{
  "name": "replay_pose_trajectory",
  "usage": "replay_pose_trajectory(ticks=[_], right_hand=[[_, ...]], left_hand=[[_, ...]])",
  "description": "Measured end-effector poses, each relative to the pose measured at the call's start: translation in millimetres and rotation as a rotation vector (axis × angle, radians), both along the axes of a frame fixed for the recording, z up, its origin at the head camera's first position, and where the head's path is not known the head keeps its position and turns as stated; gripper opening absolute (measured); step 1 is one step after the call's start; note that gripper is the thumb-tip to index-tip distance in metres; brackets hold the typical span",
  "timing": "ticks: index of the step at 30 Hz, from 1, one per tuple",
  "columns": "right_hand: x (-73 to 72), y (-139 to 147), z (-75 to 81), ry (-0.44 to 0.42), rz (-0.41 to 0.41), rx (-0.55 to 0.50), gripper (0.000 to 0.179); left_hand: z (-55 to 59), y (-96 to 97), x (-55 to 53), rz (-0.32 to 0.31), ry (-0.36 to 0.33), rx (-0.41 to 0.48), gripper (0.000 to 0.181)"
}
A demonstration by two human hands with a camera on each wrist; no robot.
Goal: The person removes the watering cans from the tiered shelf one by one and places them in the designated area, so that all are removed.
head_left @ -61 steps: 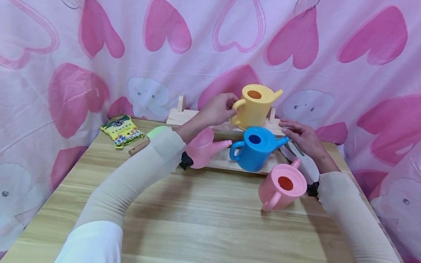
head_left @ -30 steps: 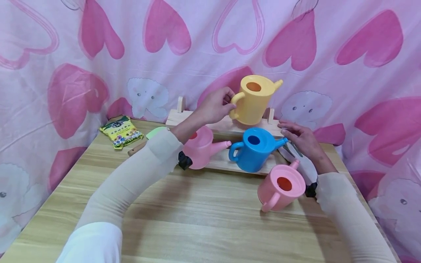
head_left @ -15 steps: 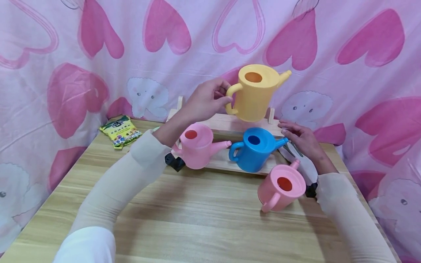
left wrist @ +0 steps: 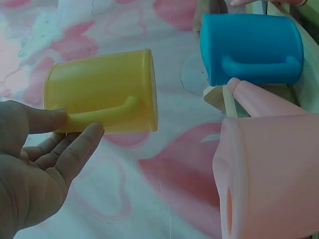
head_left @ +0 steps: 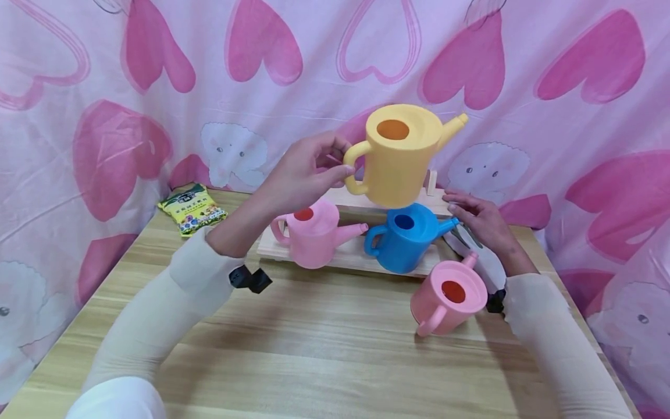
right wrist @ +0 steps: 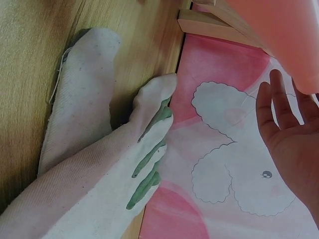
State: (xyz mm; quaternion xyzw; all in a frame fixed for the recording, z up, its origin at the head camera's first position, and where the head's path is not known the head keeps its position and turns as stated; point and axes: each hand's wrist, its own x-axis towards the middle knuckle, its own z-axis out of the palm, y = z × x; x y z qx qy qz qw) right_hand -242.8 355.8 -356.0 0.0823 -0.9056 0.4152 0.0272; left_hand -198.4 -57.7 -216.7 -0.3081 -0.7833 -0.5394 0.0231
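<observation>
My left hand (head_left: 309, 169) pinches the handle of a yellow watering can (head_left: 400, 174), upright in the air above the two-tier wooden shelf (head_left: 349, 257). In the left wrist view, thumb and fingertips meet on that yellow handle. On the lower tier stand a pink watering can (head_left: 314, 244) and a blue watering can (head_left: 400, 253), spouts to the right. Another pink watering can (head_left: 430, 297) is on the table in front of the shelf's right end. My right hand (head_left: 481, 224) is at the upper tier's right end, fingers extended; whether it presses the wood I cannot tell.
Beneath my right forearm lie white work gloves (right wrist: 114, 164) with green finger patches. A yellow printed packet (head_left: 192, 210) lies at the table's back left. The pink heart-print curtain (head_left: 324, 35) closes off the back and sides of the wooden table (head_left: 293, 337).
My left hand has lifted the yellow watering can off the upper tier and drawn it left and nearer. The lower pink can's handle shows now. My right hand stays in place.
</observation>
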Motion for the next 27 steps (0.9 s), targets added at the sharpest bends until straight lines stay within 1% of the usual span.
replay_pose_trajectory(ticks=[2,4,6,9,14,16,18,20,22,25,27], right_hand=[[-0.1,-0.1,0.0,-0.006,-0.002,-0.004,0.047],[-0.2,-1.0,0.1,-0.017,-0.008,0.003,0.047],[-0.8,-1.0,-0.3,-0.021,-0.01,0.0,0.046],[-0.9,-1.6,-0.1,-0.019,-0.013,0.003,0.047],[3.1,-3.0,0.0,-0.016,-0.023,0.002,0.052],[5.4,-4.0,-0.5,-0.026,-0.045,0.005,0.057],[7.1,-4.5,-0.9,-0.034,-0.067,0.009,0.062],[7.5,-4.7,-0.9,-0.038,-0.076,0.018,0.065],[6.2,-4.2,-0.5,-0.025,-0.058,0.01,0.061],[3.3,-3.3,1.0,0.007,-0.019,0.002,0.051],[2.1,-3.5,2.2,0.017,-0.004,0.005,0.046]], left_hand=[[-1.2,-3.9,5.8,-0.015,0.014,-0.01,0.019],[-2.3,-7.8,13.3,-0.023,0.008,-0.02,0.019],[-4.2,-11.1,21.0,-0.023,-0.01,-0.033,0.019],[-9.3,-14.4,31.9,-0.025,-0.055,-0.044,0.019],[-24.1,-18.9,46.5,-0.039,-0.043,-0.055,0.02],[-31.1,-20.2,52.4,-0.055,-0.044,-0.046,0.02],[-38.5,-21.6,59.1,-0.076,-0.065,-0.03,0.02],[-46.0,-23.1,66.4,-0.097,-0.105,-0.026,0.021],[-53.1,-24.5,73.1,-0.12,-0.144,-0.024,0.022],[-62.3,-26.9,80.9,-0.144,-0.175,-0.033,0.024],[-68.1,-28.4,84.2,-0.159,-0.183,-0.031,0.023]])
